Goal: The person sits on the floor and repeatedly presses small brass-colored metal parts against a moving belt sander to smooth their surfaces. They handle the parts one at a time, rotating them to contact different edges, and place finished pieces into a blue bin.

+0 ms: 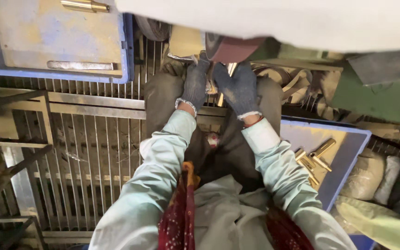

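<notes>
Pale sleeves (274, 162) are reaching up; the gloved left hand (194, 83) and right hand (239, 88) are both gripping a brass part (221, 95) beneath the maroon wheel (232, 48), brass fittings (313, 159) lying in the blue tray (348, 157).

No packages, labels, signs or screens visible.

Lighting uneven, image soft, wide-angle distortion at edges.
Pale overexposed band (274, 21) across the top lacks all detail. Centre is dim; the dark gloves (218, 85) and lap merge in shadow. Brass parts (313, 159) on the right catch mild glare. Floor grating (93, 153) bends near the left edge. Slight overall blur.
</notes>
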